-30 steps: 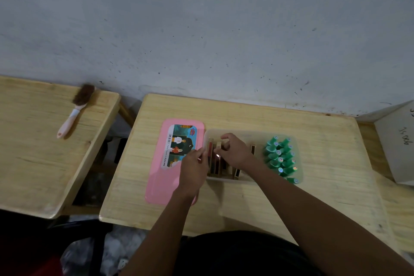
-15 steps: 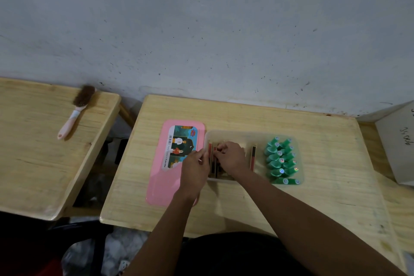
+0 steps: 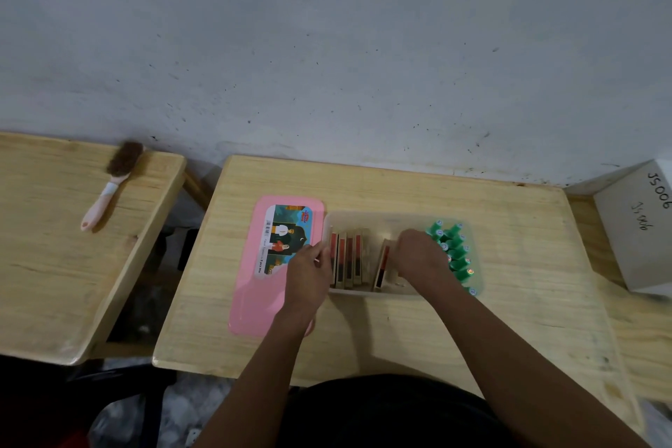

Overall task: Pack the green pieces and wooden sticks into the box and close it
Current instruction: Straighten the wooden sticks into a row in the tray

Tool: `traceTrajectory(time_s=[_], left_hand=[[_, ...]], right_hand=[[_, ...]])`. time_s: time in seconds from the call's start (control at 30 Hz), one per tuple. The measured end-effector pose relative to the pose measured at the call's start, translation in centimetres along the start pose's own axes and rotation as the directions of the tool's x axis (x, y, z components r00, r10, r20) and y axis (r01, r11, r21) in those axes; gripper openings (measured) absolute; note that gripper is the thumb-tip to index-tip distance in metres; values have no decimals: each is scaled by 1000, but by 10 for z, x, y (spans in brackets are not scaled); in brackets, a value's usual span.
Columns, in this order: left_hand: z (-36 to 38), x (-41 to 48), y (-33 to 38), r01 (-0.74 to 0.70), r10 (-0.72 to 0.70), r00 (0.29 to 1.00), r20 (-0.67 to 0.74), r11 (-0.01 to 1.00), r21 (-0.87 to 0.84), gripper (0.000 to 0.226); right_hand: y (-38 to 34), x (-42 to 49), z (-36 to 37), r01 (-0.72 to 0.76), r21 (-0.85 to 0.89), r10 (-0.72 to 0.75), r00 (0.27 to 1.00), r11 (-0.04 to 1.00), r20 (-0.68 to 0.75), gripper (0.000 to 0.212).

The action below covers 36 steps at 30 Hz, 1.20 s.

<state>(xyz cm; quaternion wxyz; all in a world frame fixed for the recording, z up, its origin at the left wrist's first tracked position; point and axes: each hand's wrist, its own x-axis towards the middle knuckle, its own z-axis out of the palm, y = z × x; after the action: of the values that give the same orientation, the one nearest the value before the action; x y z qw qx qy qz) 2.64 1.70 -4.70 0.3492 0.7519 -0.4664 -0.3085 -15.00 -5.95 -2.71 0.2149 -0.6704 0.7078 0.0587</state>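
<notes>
On the table [image 3: 527, 265], close to its middle, sits the clear plastic box [image 3: 381, 220], uncovered. Wooden sticks [image 3: 349, 258] stand on edge in a row along its left part, and one more stick [image 3: 381, 265] leans tilted just right of them. Green pieces [image 3: 458, 251] are packed in a cluster at the box's right end.

The left hand [image 3: 307, 275] is at the box's left wall, its fingers curled and gripping the rim beside the outermost stick. The right hand [image 3: 418, 253] is inside the box between the leaning stick and the green pieces, knuckles up and fingers bent downward; whether it holds anything I cannot tell.

A pink lid [image 3: 254, 287] with a picture label lies flat on the table, touching the box's left side and partly under the left wrist. A pale carton [image 3: 640, 229] with handwriting stands at the far right. A pink-handled brush [image 3: 112, 182] lies on a second table [image 3: 54, 265] to the left.
</notes>
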Motion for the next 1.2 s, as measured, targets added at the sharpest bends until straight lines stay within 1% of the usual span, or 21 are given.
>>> traceTrajectory(time_s=[0.1, 0.2, 0.27, 0.33, 0.47, 0.57, 0.63, 0.67, 0.73, 0.8, 0.9, 1.0, 1.1, 1.17, 1.2], left_hand=[[-1, -1, 2, 2, -2, 1000, -2, 1000, -1, 23], [-1, -2, 3, 11, -11, 1000, 5, 1000, -16, 23], [-2, -2, 4, 20, -20, 1000, 8, 1000, -22, 24], [-2, -2, 5, 11, -11, 1000, 5, 1000, -25, 24], [-2, -2, 4, 14, -14, 1000, -5, 1000, -12, 26], [0, -1, 3, 15, -15, 1000, -5, 999, -33, 28], [0, -2, 3, 28, -29, 1000, -7, 998, -56, 28], [0, -2, 3, 31, -31, 999, -7, 998, -60, 29], [1, -2, 2, 27, -27, 1000, -8, 998, -52, 29], [1, -1, 2, 17, -17, 1000, -12, 999, -36, 27], [2, 1, -2, -6, 6, 1000, -16, 1000, -15, 24], [4, 4, -8, -22, 22, 1000, -16, 1000, 13, 24], [4, 3, -7, -32, 33, 999, -15, 999, 22, 24], [3, 2, -5, -22, 22, 1000, -15, 1000, 5, 24], [2, 1, -3, -13, 12, 1000, -12, 1000, -8, 23]], right_hand=[[10, 0, 2, 10, -19, -11, 999, 1000, -45, 17], [10, -3, 7, 48, -5, -48, 999, 999, -2, 16], [7, -7, 11, 71, 30, -72, 997, 997, 22, 19], [6, -10, 16, 63, 84, -64, 998, 995, 8, 22], [6, -12, 19, 16, 232, -9, 999, 973, -31, 18], [5, -14, 14, 5, 355, 14, 999, 935, -52, 26], [0, -17, 11, 17, 450, 9, 998, 893, -56, 34], [-4, -19, 10, 22, 471, 4, 999, 882, -54, 39], [-14, -21, 11, 33, 455, -19, 999, 890, -35, 47], [-24, -21, 16, 36, 437, -44, 999, 899, 8, 48], [-36, -22, 22, 66, 456, -106, 992, 887, 62, 43], [-41, -22, 28, 137, 412, -188, 978, 901, 85, 34], [-41, -20, 31, 185, 412, -253, 960, 892, 119, 29], [-38, -20, 30, 192, 396, -261, 957, 898, 128, 25], [-35, -20, 28, 178, 386, -236, 966, 905, 108, 23]])
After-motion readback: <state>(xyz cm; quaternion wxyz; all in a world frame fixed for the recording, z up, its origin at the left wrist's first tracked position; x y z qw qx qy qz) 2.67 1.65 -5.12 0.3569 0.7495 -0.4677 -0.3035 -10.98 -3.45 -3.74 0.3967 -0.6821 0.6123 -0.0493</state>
